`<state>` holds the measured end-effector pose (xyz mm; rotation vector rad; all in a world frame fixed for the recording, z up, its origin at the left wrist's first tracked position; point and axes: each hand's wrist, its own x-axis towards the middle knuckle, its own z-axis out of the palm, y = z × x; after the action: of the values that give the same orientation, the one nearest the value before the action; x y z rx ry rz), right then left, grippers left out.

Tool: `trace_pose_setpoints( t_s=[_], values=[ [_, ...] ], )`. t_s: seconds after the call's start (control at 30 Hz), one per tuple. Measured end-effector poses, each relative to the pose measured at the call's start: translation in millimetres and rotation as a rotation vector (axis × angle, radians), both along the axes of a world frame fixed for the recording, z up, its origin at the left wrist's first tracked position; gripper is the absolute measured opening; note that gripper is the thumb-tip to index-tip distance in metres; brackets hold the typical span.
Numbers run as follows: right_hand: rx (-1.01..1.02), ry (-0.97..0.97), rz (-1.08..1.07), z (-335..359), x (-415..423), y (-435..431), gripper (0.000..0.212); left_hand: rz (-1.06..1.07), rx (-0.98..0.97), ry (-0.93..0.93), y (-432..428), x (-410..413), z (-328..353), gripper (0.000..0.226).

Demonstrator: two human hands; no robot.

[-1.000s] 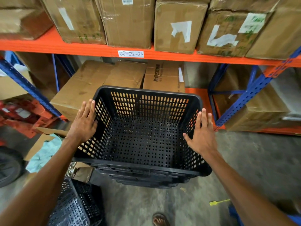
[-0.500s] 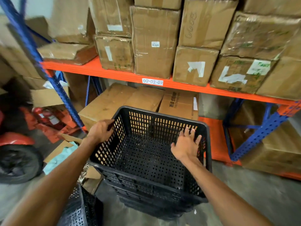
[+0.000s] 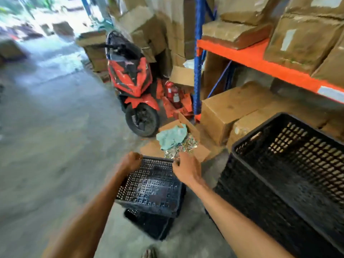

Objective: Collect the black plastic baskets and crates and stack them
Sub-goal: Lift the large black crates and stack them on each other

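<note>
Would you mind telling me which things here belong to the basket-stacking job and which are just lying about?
For the job:
small basket, gripped by the left hand
basket beneath it
stack of large crates

Lying about:
scooter
cardboard boxes
fire extinguisher
green cloth
shelf

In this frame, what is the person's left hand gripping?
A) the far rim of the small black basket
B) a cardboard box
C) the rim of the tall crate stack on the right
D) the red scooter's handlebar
A: the left hand is curled over the far rim of the small black basket, apart from the tall crate stack.
</note>
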<state>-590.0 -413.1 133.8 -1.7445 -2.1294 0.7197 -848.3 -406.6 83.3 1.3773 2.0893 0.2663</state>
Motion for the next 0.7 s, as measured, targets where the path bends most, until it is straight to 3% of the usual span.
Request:
trace_pose_setpoints(
  t_s=[0.07, 0.17, 0.23, 0.43, 0.6, 0.7],
  values=[
    [-0.131, -0.016, 0.016, -43.8, -30.7, -8.4, 0.026, 0.075, -0.068, -0.007, -33.4, -36.0, -21.2, 0.034],
    [-0.313, -0.052, -0.045, -108.5, -62.2, -10.2, 0.041, 0.158, -0.11, 0.045, -54.9, -89.4, -69.9, 0.056],
    [-0.38, -0.1, -0.137, -143.7, -67.5, -6.5, 0.043, 0.158, -0.159, 0.13, -57.4, -118.1, -97.1, 0.051],
    [-0.542, -0.168, -0.494, -301.0, -108.9, 30.2, 0.062, 0.235, -0.225, 0.152, 2.2, -229.9, -242.5, 0.071],
    [-0.487, -0.139, -0.639, -410.1, -120.4, 62.4, 0.077, 0.37, -0.248, 0.024, 44.5, -283.8, -353.3, 0.077],
    [-0.435, -0.081, -0.692, -454.3, -123.6, 70.1, 0.073, 0.43, -0.246, -0.098, 51.0, -293.3, -406.8, 0.066]
  ],
)
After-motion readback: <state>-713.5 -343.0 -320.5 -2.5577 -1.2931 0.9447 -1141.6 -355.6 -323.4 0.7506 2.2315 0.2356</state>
